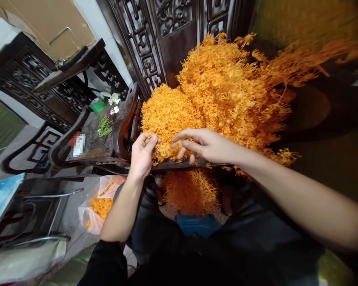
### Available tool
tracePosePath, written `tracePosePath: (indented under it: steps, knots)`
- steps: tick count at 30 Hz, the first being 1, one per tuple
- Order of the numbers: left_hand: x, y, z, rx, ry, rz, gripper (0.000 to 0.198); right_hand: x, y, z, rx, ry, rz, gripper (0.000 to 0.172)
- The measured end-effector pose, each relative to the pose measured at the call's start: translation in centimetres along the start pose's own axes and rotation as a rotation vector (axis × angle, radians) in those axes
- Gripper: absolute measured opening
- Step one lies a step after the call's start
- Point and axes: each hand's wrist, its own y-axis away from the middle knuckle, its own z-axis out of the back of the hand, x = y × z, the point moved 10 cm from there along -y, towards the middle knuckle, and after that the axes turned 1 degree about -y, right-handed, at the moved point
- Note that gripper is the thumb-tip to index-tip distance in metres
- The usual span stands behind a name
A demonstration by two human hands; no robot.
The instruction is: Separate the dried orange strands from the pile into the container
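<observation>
A big heap of orange, frilly, plastic-looking flower pieces [223, 87] lies on a dark wooden bench in front of me. At the heap's near left edge, my left hand [142, 154] is closed, thumb pressed to the forefinger. Whatever sits in that pinch is too small or hidden to make out. My right hand [198, 143] hovers over the front of the heap, fingers apart and slightly curled, seemingly holding nothing. A small gap separates the fingertips of both hands. Below, between my legs, more orange pieces [191, 192] stand above a blue container [197, 225].
Left of the heap, a dark wooden side table [92, 137] bears a green tape roll [98, 104], white flowers [114, 99] and green stems [105, 126]. A plastic bag [85, 212] with orange pieces lies on the floor. Carved wooden panels [179, 39] rise behind.
</observation>
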Motion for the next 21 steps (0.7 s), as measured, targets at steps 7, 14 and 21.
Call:
tracePosePath:
  steps: [7,14,21]
  knots:
    - [0.3,1.3,-1.8,-0.005,0.047,0.022,0.035,2.0,-0.1,-1.4,-0.218,0.459,0.228,0.059]
    - [0.6,1.6,-3.1,0.119,0.15,0.141,0.041,1.9,-0.3,-2.1,-0.252,0.497,0.302,0.026]
    - [1.0,2.0,-3.2,0.197,0.148,0.139,0.045,1.8,-0.2,-0.1,-0.361,0.193,0.272,0.036]
